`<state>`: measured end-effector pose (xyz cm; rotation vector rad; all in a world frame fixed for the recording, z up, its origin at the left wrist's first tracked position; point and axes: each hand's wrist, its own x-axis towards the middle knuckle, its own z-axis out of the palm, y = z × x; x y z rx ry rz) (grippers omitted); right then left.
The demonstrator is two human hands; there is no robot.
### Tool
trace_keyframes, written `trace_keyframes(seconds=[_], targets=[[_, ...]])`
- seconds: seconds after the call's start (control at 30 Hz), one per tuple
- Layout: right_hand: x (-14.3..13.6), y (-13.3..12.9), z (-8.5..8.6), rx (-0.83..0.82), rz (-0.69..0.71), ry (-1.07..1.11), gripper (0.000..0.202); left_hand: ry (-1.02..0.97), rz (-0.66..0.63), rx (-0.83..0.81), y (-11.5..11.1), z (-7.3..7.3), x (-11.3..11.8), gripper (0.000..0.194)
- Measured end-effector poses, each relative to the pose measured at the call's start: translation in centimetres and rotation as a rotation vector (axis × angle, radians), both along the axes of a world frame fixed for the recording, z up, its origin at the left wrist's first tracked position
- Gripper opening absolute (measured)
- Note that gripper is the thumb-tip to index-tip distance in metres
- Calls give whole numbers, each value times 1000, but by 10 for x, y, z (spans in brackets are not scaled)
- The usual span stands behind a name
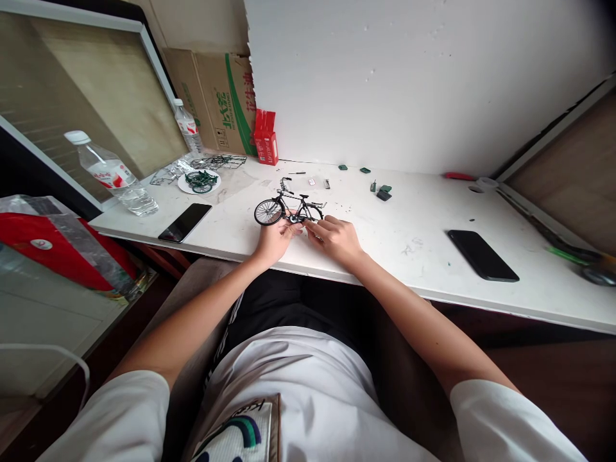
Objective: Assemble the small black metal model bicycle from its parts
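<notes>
A small black model bicycle (268, 212) stands upright above the near part of the white table (394, 244), its front wheel to the left. My left hand (276, 241) is closed around its lower frame near the pedals, from below. From the right, my right hand (333, 236) has its fingers curled at the pedal area and rear wheel, and the fingertips touch the model. These fingers partly hide the rear wheel. Behind the bicycle lie a thin dark stick (297, 172) and a small clear bag (317, 183).
Left are a phone (185, 222), a white plate (217, 187) of green model parts, and two water bottles (115, 176) (188, 131). A red box (266, 138) stands at the back. Green pieces (384, 192) lie right of centre; another black phone (482, 255) lies farther right.
</notes>
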<state>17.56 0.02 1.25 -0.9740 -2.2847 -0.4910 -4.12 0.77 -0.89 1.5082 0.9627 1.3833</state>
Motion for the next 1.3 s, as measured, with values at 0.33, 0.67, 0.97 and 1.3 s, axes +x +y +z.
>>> trace_keyframes(seconds=[0.33, 0.67, 0.97, 1.3], targets=[[0, 2, -2, 44, -29, -23, 34, 72, -6, 77, -3, 0, 3, 43], [-3, 2, -1, 18, -26, -69, 27, 157, -46, 102, 0, 12, -6, 44], [-3, -1, 1, -41, -30, 59, 30, 48, -19, 34, 3, 8, -5, 50], [-5, -3, 1, -69, -86, 105, 40, -25, 34, -57, -3, 9, 2, 51]])
